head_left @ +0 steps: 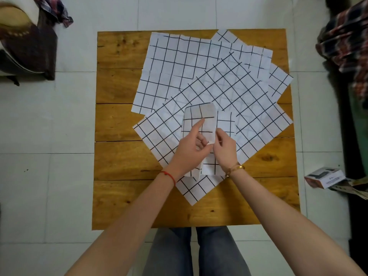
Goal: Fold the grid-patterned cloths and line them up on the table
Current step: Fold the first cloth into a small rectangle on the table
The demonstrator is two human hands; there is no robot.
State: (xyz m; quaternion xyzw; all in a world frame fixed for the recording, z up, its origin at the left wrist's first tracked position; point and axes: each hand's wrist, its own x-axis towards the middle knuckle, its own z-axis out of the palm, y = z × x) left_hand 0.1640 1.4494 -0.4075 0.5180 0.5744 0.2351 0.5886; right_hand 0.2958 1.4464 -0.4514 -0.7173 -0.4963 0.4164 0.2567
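While both hands work at the centre of the square wooden plank worktop [119, 120], a small folded white cloth with black grid lines [199, 120] is held up just above the pile. Left hand [189, 150] has its index finger stretched straight along the folded cloth's face, the other fingers curled under its lower edge, gripping it. Right hand [225, 148] pinches the cloth's lower right corner between thumb and fingers, and a strip of the same cloth hangs down between the wrists.

Underneath lies a big diamond-turned white grid cloth [229, 100], its near corner pointing to 6 o'clock and stopping short of the worktop's near edge. Behind it, toward 12 o'clock, a flat white grid cloth [169, 62] lies squarer, and more grid sheets [278, 78] fan out at 2 o'clock, one corner touching or just over the right edge.

Bare wood runs down the whole 9 o'clock side and across the near strip at 6 o'clock. White floor tiles [69, 116] surround everything. Off the worktop, a small white and red cardboard box [324, 179] sits on the floor at 4 o'clock, plaid fabric [342, 36] is heaped at 2 o'clock, and dark brown fabric [29, 42] at 10 o'clock.
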